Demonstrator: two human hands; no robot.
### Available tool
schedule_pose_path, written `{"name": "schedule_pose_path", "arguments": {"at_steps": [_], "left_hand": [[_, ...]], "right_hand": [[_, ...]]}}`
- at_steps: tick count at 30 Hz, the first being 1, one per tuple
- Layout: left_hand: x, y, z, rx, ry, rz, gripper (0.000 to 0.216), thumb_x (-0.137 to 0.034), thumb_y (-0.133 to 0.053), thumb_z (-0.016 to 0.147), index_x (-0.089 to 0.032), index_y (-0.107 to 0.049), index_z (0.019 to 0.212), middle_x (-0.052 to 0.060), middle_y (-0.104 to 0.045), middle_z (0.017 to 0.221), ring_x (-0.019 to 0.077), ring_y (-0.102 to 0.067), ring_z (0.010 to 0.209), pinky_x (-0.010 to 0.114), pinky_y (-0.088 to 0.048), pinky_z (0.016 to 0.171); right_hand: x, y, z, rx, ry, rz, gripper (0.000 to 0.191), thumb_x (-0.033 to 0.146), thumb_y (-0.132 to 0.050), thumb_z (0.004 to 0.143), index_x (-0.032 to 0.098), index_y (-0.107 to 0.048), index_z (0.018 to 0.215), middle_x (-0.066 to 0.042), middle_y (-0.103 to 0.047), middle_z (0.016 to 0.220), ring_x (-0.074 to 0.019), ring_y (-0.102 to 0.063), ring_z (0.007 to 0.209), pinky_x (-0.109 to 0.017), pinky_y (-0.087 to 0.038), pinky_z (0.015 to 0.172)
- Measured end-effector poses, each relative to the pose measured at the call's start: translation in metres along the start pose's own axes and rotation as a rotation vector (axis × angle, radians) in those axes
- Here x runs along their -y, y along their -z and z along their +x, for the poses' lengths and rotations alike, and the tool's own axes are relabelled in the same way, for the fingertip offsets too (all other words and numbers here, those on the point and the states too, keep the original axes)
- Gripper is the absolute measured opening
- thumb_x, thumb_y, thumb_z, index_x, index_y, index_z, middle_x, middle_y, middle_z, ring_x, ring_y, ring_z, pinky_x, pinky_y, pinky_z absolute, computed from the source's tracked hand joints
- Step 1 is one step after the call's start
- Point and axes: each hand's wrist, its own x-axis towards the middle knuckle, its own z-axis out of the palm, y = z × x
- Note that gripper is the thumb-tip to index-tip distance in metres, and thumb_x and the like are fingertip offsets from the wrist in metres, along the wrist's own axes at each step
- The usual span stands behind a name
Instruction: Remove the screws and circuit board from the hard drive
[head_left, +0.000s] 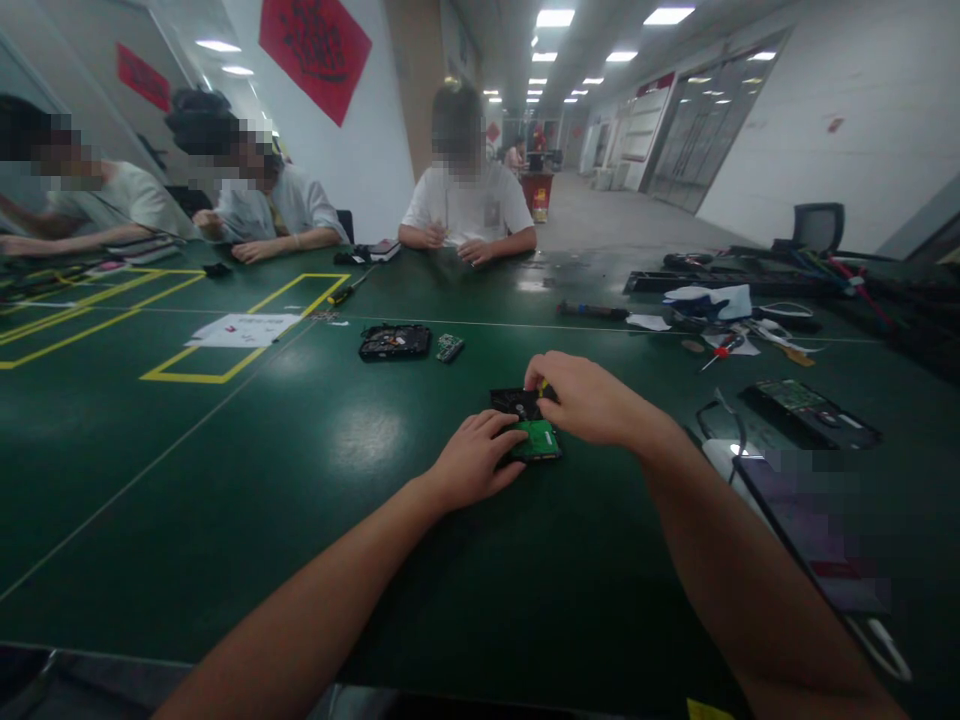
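A hard drive (pixel 541 440) with a green circuit board facing up lies flat on the green table in front of me. My left hand (pixel 480 455) grips its left part, fingers across the top and thumb by the near edge. Above the drive's far right part, my right hand (pixel 574 395) is closed in a pinch around a screwdriver (pixel 545 389), of which only a bit of yellow handle shows. Its tip is hidden behind my fingers. The drive's black far part (pixel 510 402) shows between both hands.
An opened hard drive (pixel 394 342) and a loose circuit board (pixel 450 347) lie beyond. Another drive (pixel 814 412), glasses (pixel 720 415) and a tablet-like device (pixel 810 540) are at right. Cables and tools (pixel 727 350) clutter the far right. Several people sit across the table.
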Motion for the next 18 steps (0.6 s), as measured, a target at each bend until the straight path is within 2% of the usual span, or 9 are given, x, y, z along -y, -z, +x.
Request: {"name": "schedule_pose_path", "arguments": {"at_steps": [5,8,13,15,18], "left_hand": [[-0.001,0.000,0.001,-0.008,0.012,-0.002,0.045,-0.048,-0.068,0.095,-0.023,-0.065,0.133,0.014,-0.060,0.143,0.0335,-0.054,0.134,0.054,-0.047,0.110],[-0.003,0.000,0.002,-0.005,0.020,0.010,0.043,-0.049,-0.065,0.098,-0.022,-0.066,0.131,0.014,-0.061,0.142,0.0335,-0.054,0.132,0.054,-0.047,0.110],[-0.004,0.000,0.003,-0.001,0.026,0.029,0.040,-0.047,-0.063,0.099,-0.022,-0.066,0.131,0.013,-0.061,0.142,0.0334,-0.055,0.131,0.054,-0.047,0.109],[-0.004,0.001,0.003,-0.001,0.025,0.029,0.039,-0.046,-0.063,0.100,-0.023,-0.066,0.131,0.013,-0.061,0.141,0.0333,-0.055,0.131,0.054,-0.047,0.109],[-0.003,0.001,0.003,0.008,0.023,0.026,0.040,-0.048,-0.062,0.100,-0.024,-0.066,0.132,0.013,-0.061,0.141,0.0331,-0.054,0.131,0.054,-0.047,0.108]], "right_hand": [[0.003,0.001,-0.002,0.010,-0.196,-0.113,0.018,0.032,-0.054,0.102,0.018,-0.061,0.109,-0.013,-0.071,0.106,-0.0280,-0.067,0.092,-0.035,-0.043,0.075],[0.000,0.002,0.000,0.019,-0.119,-0.056,0.011,0.024,-0.059,0.097,0.019,-0.062,0.106,-0.011,-0.071,0.110,-0.0259,-0.066,0.097,-0.033,-0.043,0.080],[-0.007,0.005,0.007,0.034,0.043,0.048,0.020,0.012,-0.061,0.086,0.019,-0.063,0.105,-0.009,-0.071,0.109,-0.0225,-0.064,0.095,-0.030,-0.043,0.080],[-0.008,0.007,0.009,0.050,0.059,0.024,0.019,0.014,-0.060,0.087,0.019,-0.064,0.105,-0.009,-0.070,0.107,-0.0232,-0.063,0.094,-0.031,-0.043,0.079],[-0.008,0.009,0.013,0.083,0.003,-0.043,0.012,0.020,-0.060,0.092,0.020,-0.065,0.102,-0.011,-0.071,0.103,-0.0248,-0.064,0.090,-0.033,-0.042,0.076]]}}
